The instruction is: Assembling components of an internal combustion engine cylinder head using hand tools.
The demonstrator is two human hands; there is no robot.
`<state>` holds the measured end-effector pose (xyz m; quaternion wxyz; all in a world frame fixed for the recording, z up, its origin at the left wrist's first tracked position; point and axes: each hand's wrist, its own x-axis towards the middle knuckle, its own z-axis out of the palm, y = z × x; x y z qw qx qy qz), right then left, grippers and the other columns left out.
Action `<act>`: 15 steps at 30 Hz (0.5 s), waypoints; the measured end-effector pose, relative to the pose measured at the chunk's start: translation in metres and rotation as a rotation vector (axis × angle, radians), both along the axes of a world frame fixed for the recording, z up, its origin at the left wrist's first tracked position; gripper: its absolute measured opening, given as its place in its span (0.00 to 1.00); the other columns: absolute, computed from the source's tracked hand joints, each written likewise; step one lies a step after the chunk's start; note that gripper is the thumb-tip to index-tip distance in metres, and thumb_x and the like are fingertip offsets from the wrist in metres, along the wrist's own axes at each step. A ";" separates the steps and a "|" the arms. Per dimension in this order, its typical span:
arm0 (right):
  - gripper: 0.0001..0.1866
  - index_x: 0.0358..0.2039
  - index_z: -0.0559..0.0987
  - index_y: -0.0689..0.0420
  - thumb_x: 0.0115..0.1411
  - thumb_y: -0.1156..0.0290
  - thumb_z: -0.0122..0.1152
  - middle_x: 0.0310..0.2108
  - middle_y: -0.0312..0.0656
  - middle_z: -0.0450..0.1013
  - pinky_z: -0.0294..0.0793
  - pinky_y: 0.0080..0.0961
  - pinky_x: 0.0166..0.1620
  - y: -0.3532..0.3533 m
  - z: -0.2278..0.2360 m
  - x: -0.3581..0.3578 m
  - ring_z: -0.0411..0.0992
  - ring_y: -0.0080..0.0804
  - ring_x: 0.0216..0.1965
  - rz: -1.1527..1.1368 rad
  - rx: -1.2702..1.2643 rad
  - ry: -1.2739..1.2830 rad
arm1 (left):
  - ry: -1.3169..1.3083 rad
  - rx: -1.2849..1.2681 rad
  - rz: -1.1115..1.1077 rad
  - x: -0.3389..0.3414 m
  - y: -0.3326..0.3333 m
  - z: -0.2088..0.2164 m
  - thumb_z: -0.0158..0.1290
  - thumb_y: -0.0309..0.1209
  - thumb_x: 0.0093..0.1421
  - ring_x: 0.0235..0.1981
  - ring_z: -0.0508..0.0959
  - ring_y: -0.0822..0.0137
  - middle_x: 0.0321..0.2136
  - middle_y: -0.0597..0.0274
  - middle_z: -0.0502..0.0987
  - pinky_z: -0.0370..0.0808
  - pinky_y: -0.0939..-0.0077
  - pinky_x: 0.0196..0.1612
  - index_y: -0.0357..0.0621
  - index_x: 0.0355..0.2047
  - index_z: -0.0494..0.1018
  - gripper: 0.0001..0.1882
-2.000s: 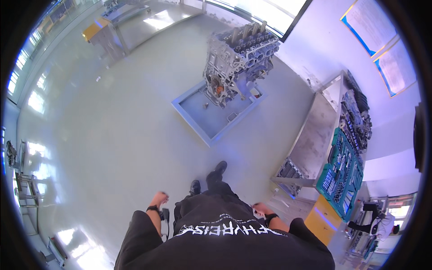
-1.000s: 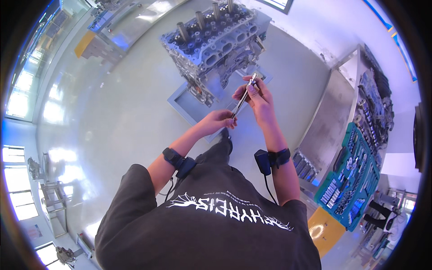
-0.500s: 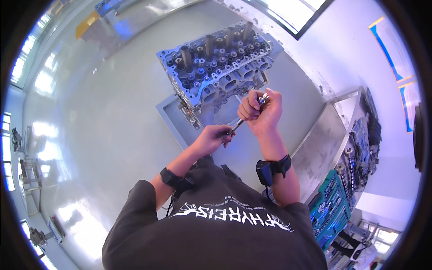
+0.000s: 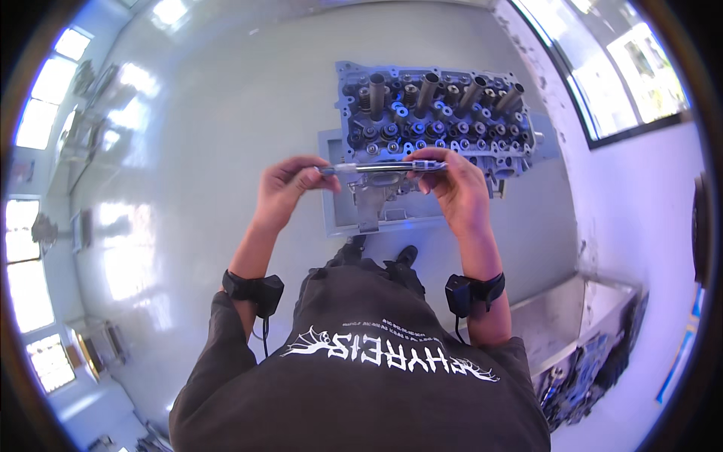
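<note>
A slim chrome rod-shaped tool (image 4: 380, 167) lies level across the space between my hands; its exact kind is not clear. My left hand (image 4: 285, 192) pinches its left end, where the surface looks pale. Around the other end, which has a thicker shiny part, close the fingers of my right hand (image 4: 461, 188). Just beyond the tool is a metal engine cylinder head (image 4: 422, 128), with valve springs in rows and several upright tubes. My hands are over its near side, and the tool hides part of that side.
The cylinder head rests on a stand with a grey frame (image 4: 329, 203). At right, a metal trough or bench (image 4: 561, 316) runs along the wall, with engine parts (image 4: 587, 369) beside it. A dark-framed window (image 4: 602, 68) is at the upper right. My shoe (image 4: 407, 256) shows on the floor.
The tool has turned from slanted to level, and my hands have moved apart and to the same height. The view has swung, so the cylinder head appears further right and straighter.
</note>
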<state>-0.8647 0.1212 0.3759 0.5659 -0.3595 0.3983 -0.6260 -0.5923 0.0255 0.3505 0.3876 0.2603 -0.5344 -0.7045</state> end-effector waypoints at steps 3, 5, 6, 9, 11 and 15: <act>0.17 0.49 0.73 0.71 0.69 0.71 0.42 0.42 0.51 0.75 0.74 0.22 0.38 -0.006 -0.014 -0.002 0.75 0.30 0.37 0.117 0.041 -0.015 | -0.147 -0.109 0.280 -0.006 0.000 0.015 0.54 0.32 0.64 0.37 0.81 0.57 0.33 0.49 0.79 0.79 0.62 0.45 0.29 0.42 0.72 0.15; 0.16 0.52 0.73 0.69 0.66 0.82 0.44 0.40 0.49 0.76 0.76 0.24 0.42 -0.007 -0.028 0.000 0.76 0.30 0.38 0.198 0.098 0.021 | -0.186 -0.148 0.381 -0.020 0.003 0.027 0.54 0.33 0.64 0.38 0.81 0.55 0.35 0.47 0.79 0.79 0.60 0.46 0.29 0.42 0.72 0.16; 0.16 0.52 0.73 0.69 0.66 0.82 0.44 0.40 0.49 0.76 0.76 0.24 0.42 -0.011 -0.030 0.002 0.76 0.30 0.38 0.219 0.089 0.015 | -0.205 -0.189 0.465 -0.029 0.002 0.036 0.54 0.33 0.64 0.39 0.81 0.54 0.36 0.45 0.78 0.79 0.58 0.47 0.28 0.42 0.71 0.16; 0.16 0.52 0.72 0.68 0.66 0.83 0.43 0.41 0.49 0.76 0.76 0.27 0.50 -0.023 -0.030 0.010 0.76 0.31 0.43 0.234 0.053 -0.025 | 0.016 -0.141 0.473 -0.053 -0.003 0.057 0.52 0.32 0.65 0.44 0.79 0.50 0.44 0.39 0.75 0.76 0.52 0.51 0.29 0.44 0.69 0.15; 0.16 0.52 0.73 0.68 0.65 0.84 0.43 0.43 0.49 0.75 0.76 0.27 0.50 -0.034 -0.028 0.015 0.75 0.32 0.45 0.238 0.015 -0.035 | 0.222 -0.101 0.394 -0.061 -0.015 0.064 0.51 0.31 0.65 0.47 0.77 0.47 0.46 0.41 0.74 0.74 0.48 0.54 0.31 0.46 0.67 0.15; 0.16 0.50 0.74 0.67 0.63 0.84 0.44 0.47 0.49 0.75 0.75 0.29 0.51 -0.048 -0.015 0.008 0.74 0.34 0.48 0.076 -0.159 0.207 | 0.197 -0.356 0.392 -0.068 -0.041 0.081 0.50 0.26 0.64 0.41 0.81 0.52 0.34 0.51 0.77 0.78 0.57 0.50 0.28 0.43 0.69 0.12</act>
